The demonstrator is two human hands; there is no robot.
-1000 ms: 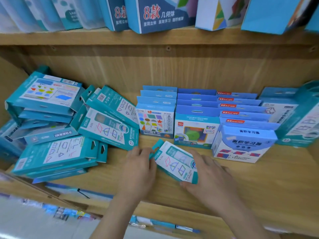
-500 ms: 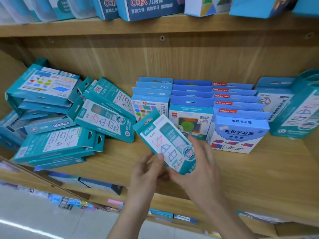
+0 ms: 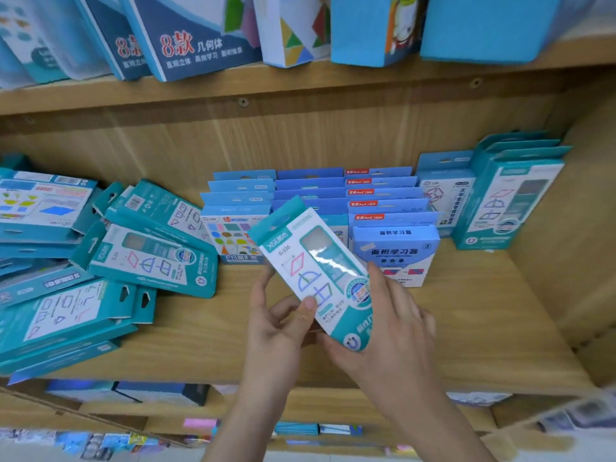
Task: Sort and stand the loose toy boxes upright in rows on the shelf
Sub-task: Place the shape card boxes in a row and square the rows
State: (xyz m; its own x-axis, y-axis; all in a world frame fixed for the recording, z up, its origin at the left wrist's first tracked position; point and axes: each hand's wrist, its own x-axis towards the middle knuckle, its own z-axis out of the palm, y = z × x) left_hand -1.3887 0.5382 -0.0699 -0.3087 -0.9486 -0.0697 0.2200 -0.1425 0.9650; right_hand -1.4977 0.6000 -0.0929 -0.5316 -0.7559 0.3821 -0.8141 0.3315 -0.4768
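Loose teal boxes [image 3: 146, 261] are heaped at 9 o'clock on the shelf [image 3: 466, 328]. They lie flat or slanted, overlapping, with hang tabs pointing different ways. The far-left stack [image 3: 40, 208] lies face up.

Left hand [image 3: 276, 331] is at 6 o'clock, just left of centre. It pinches the held teal box [image 3: 316, 275], with the thumb on the front face near the lower left edge and the fingers behind it.

The held box is in the air above the shelf board, in front of the standing rows and touching nothing but the hands. It is tilted, with the hang tab toward 11 o'clock and the bottom end toward 5 o'clock. The printed face is toward the camera and reads "S-335".

Right hand [image 3: 390, 335] is at 5 o'clock. It grips the same box, fingers curled along its right edge and round the bottom end.

Behind the box, at 12 to 1 o'clock, stand three upright rows:
- light-blue boxes [image 3: 238, 235] with coloured shapes
- plain blue boxes [image 3: 310, 185]
- red-labelled boxes [image 3: 380, 195], with a white-and-blue box [image 3: 396, 258] at the front

At 2 o'clock is one pale box [image 3: 443, 195]. Beside it, upright teal boxes [image 3: 510, 201] of the same print stand against the right wall.

The upper shelf at 12 o'clock holds larger boxes [image 3: 193, 38].
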